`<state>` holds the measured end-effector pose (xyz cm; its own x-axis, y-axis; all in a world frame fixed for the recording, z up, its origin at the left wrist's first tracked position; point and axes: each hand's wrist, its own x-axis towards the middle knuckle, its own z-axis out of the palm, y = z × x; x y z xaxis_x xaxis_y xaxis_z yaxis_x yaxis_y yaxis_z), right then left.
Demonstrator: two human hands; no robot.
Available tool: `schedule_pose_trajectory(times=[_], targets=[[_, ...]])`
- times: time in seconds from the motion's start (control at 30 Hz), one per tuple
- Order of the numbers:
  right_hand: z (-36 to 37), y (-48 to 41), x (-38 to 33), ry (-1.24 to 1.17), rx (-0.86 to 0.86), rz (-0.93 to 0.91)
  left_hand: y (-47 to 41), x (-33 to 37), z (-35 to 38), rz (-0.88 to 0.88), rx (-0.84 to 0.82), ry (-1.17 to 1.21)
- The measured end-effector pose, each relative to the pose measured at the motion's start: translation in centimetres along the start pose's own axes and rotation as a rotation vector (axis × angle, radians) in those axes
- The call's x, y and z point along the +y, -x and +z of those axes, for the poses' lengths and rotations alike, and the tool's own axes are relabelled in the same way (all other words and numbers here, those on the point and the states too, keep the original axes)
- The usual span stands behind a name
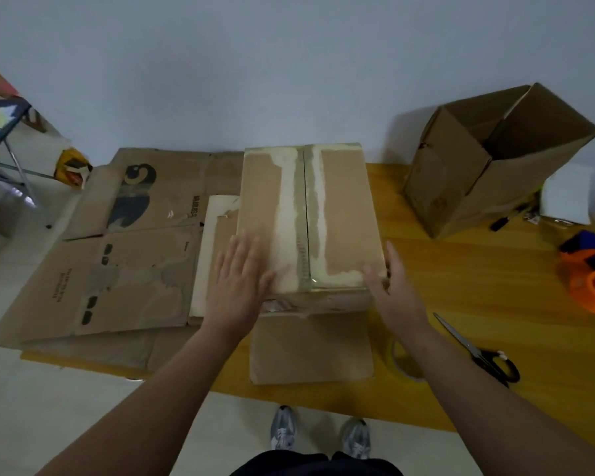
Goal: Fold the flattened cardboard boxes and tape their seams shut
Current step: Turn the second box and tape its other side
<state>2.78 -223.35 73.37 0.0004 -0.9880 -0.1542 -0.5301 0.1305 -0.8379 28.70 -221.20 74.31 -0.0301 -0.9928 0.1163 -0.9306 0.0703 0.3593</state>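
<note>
A folded cardboard box [344,214] stands on the wooden table [461,269], its top flaps meeting along a centre seam covered by clear tape and pale torn strips. My left hand [241,280] lies flat with straight fingers on the box's near left top edge. My right hand [389,286] rests open against the near right corner and side. A flat cardboard flap [310,348] sticks out toward me below the box. Flattened boxes [117,249] lie spread to the left. A roll of clear tape [402,362] sits partly hidden under my right forearm.
An open-topped brown box [488,166] lies tilted at the back right. Black-handled scissors [478,348] lie near the right front edge. An orange and blue tape dispenser [591,276] sits at the far right. A folding stool [0,139] stands on the floor at left.
</note>
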Motion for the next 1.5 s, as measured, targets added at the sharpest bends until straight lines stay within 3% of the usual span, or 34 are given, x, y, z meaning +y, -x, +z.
schedule_pose_trajectory(times=[0.07,0.13,0.17,0.23,0.33,0.5,0.63,0.77,0.93,1.03,1.13,1.23,1.4,1.5], targets=[[-0.5,0.5,0.6,-0.198,0.091,0.183,0.3,0.6,-0.3,-0.349,0.071,0.385],[-1.3,1.3,2.4,-0.194,0.211,0.264,1.0,1.6,-0.4,-0.573,0.114,0.841],[-2.1,1.8,3.7,-0.063,0.228,0.303,1.6,2.2,-0.1,-0.632,0.124,1.001],[-3.6,3.3,7.2,0.375,0.103,0.449,3.5,3.1,1.1,-0.688,0.109,1.129],[-5.3,5.3,11.3,0.708,-0.11,0.677,5.8,3.9,3.1,-0.751,0.008,1.065],[-4.5,6.5,11.6,0.631,-0.19,0.721,5.5,3.5,4.4,-0.793,-0.049,0.996],[-0.7,6.5,9.6,0.622,-0.161,0.673,3.3,1.7,4.2,-0.835,0.04,0.903],[2.3,6.0,7.6,0.556,-0.226,0.586,1.3,-0.4,2.0,-0.864,0.205,0.935],[4.9,5.0,5.7,0.491,-0.354,0.446,-0.3,-1.9,-1.3,-0.833,0.262,0.934],[4.1,3.8,3.2,0.576,-0.21,0.282,-0.1,-2.2,-2.8,-0.853,0.217,0.872],[3.2,1.6,-1.3,0.208,-0.032,0.181,0.0,-3.2,-3.8,-0.851,0.193,0.875],[3.3,-1.6,-6.6,-0.231,-0.068,0.263,-1.2,-4.2,-5.4,-0.836,0.196,0.855],[4.8,-5.7,-9.8,-0.454,-0.113,0.408,-5.6,-4.8,-8.0,-0.646,-0.02,0.761],[5.3,-5.7,-10.5,-0.546,-0.057,0.409,-7.2,-4.6,-8.8,-0.68,-0.068,0.791]])
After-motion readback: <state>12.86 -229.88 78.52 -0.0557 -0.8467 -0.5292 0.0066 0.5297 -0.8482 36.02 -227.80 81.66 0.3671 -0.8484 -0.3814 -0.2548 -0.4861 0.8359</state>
